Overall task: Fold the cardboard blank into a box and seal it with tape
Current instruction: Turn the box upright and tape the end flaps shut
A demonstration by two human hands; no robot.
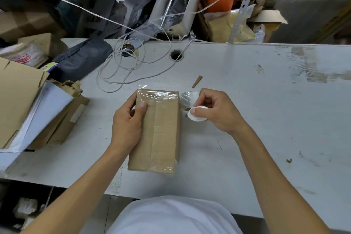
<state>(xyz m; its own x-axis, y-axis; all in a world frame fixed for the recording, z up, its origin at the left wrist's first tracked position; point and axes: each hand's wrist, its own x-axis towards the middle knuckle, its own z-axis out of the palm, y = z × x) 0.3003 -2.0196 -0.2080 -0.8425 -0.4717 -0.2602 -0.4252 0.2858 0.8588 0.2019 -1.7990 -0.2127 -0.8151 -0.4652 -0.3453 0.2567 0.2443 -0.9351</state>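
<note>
the cardboard box is folded shut, a long brown block lying flat on the white table, with clear tape glossy along its centre seam and a loose end sticking past the far edge. the left hand clamps the box's left side, thumb pressed on top, fingers wrapped around the edge. just right of the box's far corner, the right hand pinches a small white roll core with clear film curving off it toward the box.
</note>
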